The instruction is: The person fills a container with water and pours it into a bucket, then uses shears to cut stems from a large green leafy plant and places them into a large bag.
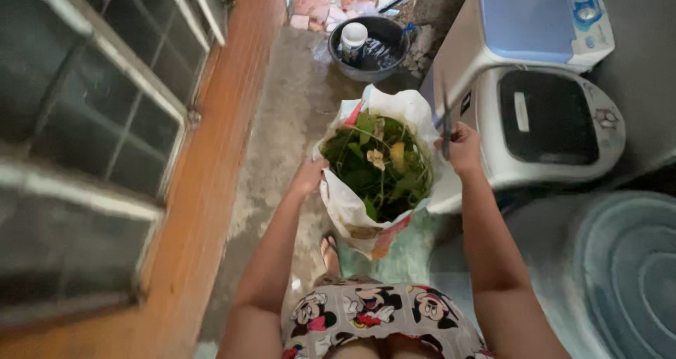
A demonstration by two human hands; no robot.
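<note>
Left hand point(308, 177): fingers curled over the left rim of the white sack point(352, 204), closed on the cloth edge, thumb side toward the body. Contact is at the rim only; the hand does not reach into the contents.

Right hand point(465, 147): closed in a fist on the right rim of the same sack. A thin dark tool point(446, 130) stands upright from this fist, blade or rod pointing up along the sack edge; too blurred to tell whether it is scissors or a knife. Whether the fist pinches both the cloth and the tool handle together cannot be resolved.

Sack: held open between the two hands, mouth up, in front of the person at about knee height, over the concrete floor point(282, 119). It is filled nearly to the rim with green leaves point(377, 163) and stems; a few yellowed pieces lie on top.

Surroundings: a white washing machine point(542, 112) with a dark lid stands just right of the sack. A dark basin point(373, 45) holding a white container sits farther ahead. A barred window point(91, 105) in an orange-brown wall runs along the left. A round blue mat point(627, 267) lies at lower right. One sandalled foot point(329, 250) shows below the sack
</note>
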